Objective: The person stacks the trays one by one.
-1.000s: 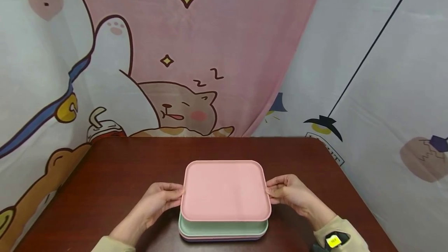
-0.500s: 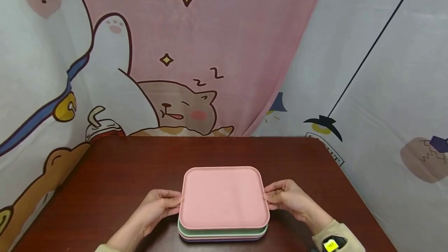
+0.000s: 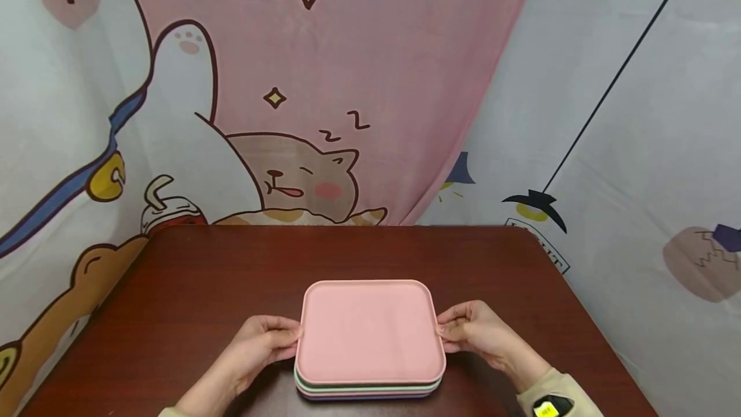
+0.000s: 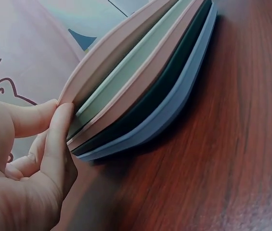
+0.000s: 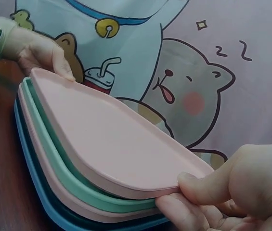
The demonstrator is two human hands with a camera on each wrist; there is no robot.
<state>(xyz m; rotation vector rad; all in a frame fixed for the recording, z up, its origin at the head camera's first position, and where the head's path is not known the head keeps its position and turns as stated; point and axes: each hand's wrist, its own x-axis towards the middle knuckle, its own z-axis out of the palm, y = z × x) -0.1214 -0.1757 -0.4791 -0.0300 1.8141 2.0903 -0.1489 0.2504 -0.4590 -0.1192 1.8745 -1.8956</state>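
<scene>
A pink rectangular tray with a low raised rim lies over a stack of similar trays. My left hand pinches its left edge between thumb and fingers. At the right edge my right hand grips the same tray, thumb on the rim and fingers beneath. In the left wrist view a gap shows between this tray and the light green tray below. Under that sit another pink tray, a dark one and a blue one at the bottom.
The stack stands near the front of a dark red-brown wooden table. Behind and around the table hangs a cloth printed with cartoon animals. A dark band with a yellow patch is on the right sleeve.
Both hands have lowered the pink tray toward me, down over the stack. Less of the green tray shows beneath it now; the grip is the same.
</scene>
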